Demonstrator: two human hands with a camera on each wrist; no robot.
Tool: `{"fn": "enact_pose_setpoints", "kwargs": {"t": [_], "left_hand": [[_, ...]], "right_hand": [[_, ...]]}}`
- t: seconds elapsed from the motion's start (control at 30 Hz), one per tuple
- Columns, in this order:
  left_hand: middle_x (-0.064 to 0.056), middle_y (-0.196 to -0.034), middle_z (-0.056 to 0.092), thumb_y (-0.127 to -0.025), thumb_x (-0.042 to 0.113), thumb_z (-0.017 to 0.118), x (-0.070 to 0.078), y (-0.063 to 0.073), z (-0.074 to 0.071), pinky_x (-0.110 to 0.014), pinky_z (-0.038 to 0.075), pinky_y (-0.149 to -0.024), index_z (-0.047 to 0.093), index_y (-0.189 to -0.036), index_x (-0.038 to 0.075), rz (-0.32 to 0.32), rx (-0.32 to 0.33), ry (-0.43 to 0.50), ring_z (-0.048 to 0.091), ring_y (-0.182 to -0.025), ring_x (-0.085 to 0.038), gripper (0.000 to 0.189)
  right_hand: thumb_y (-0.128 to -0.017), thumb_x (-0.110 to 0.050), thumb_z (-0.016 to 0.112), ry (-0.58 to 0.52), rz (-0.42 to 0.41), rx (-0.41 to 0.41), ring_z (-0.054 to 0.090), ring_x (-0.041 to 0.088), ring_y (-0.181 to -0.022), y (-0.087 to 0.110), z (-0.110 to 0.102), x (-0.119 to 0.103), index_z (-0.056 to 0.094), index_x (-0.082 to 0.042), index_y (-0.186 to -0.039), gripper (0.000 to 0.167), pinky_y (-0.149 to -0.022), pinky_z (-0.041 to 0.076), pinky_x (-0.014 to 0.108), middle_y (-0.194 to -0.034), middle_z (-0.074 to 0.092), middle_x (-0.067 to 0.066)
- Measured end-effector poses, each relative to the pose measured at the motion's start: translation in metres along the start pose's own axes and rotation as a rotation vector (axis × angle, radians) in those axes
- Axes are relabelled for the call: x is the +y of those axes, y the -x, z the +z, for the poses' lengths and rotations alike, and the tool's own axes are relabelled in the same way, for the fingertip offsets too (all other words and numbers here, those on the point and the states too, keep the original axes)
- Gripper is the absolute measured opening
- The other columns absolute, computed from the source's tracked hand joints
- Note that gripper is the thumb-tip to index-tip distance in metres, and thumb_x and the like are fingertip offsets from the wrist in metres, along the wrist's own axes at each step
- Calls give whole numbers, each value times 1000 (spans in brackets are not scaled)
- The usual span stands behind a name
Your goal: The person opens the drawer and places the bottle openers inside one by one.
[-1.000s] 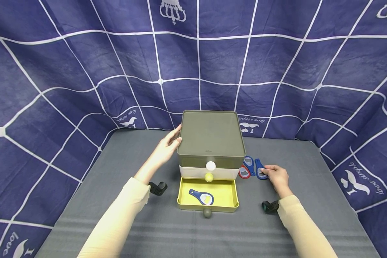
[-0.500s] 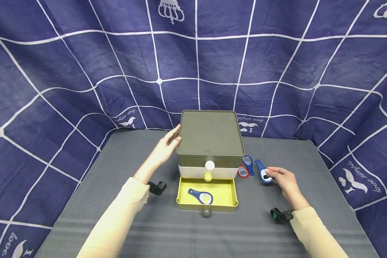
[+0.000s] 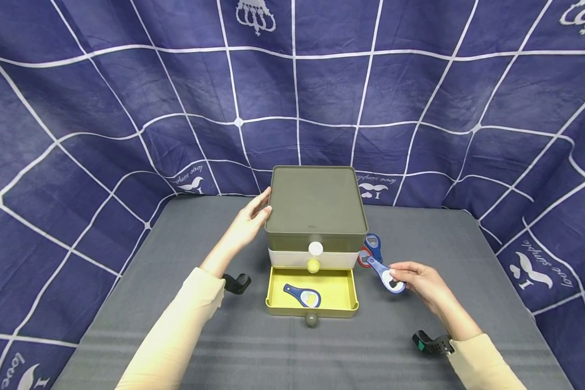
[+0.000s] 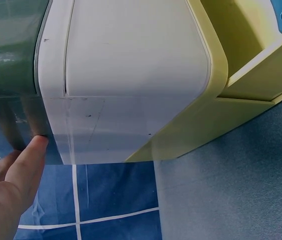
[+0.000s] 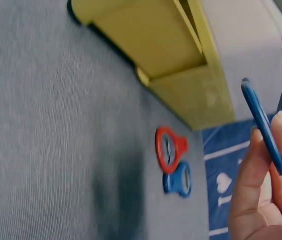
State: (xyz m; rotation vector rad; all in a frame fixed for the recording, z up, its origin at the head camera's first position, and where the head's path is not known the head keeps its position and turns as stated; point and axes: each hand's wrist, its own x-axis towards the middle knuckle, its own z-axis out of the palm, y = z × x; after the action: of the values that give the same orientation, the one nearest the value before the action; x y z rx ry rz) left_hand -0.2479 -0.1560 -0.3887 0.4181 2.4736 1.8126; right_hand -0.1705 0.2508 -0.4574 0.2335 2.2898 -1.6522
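A small stacked drawer box point(image 3: 317, 200) in olive, white and yellow stands on the table. Its bottom yellow drawer point(image 3: 336, 292) is pulled out, with a blue bottle opener point(image 3: 296, 293) lying inside. My left hand point(image 3: 244, 225) rests its extended fingertips on the box's left side, at the olive upper tier in the left wrist view. Between thumb and fingers, my right hand point(image 3: 421, 279) pinches another blue bottle opener point(image 5: 260, 122) by its round end, raised above the table. Beside the box's right side lie a red bottle opener point(image 5: 167, 150) and a further blue bottle opener point(image 5: 181, 180).
Grey cloth covers the table point(image 3: 175, 336). A blue curtain point(image 3: 200, 97) with white lines hangs behind and on both sides. White and yellow knobs mark the upper drawers, and an olive knob point(image 3: 311, 319) sticks out from the open drawer's front.
My right hand has lifted the blue bottle opener off the table, first drawing it toward me, then leftward toward the box. My left hand stays at the box's side.
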Motion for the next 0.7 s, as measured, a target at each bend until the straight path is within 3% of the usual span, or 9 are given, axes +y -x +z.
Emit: {"fn": "enact_pose_setpoints", "kwargs": {"t": [0.33,0.57,0.7], "left_hand": [[-20,-159,31,-106,16,45,-1,0,0,-49,36,-116,28,-156,11,-1,-1,5,35,-145,-35,53],[-20,-159,31,-106,15,45,-2,-1,0,-49,36,-115,28,-156,11,1,1,15,35,-144,-36,53],[-20,-159,30,-106,15,44,-2,-1,-1,-49,36,-115,28,-156,11,0,0,14,35,-144,-36,53]], "right_hand": [[-90,-13,70,-22,-77,-112,61,2,-78,10,33,-17,64,12,-116,37,-72,54,20,-85,68,-10],[-88,-15,72,18,-119,-177,63,2,-76,9,54,-24,66,10,-113,36,-68,51,22,-82,72,-8],[-87,-19,74,15,-156,-201,64,3,-74,4,68,-22,71,3,-105,29,-66,52,21,-78,73,-8]]}}
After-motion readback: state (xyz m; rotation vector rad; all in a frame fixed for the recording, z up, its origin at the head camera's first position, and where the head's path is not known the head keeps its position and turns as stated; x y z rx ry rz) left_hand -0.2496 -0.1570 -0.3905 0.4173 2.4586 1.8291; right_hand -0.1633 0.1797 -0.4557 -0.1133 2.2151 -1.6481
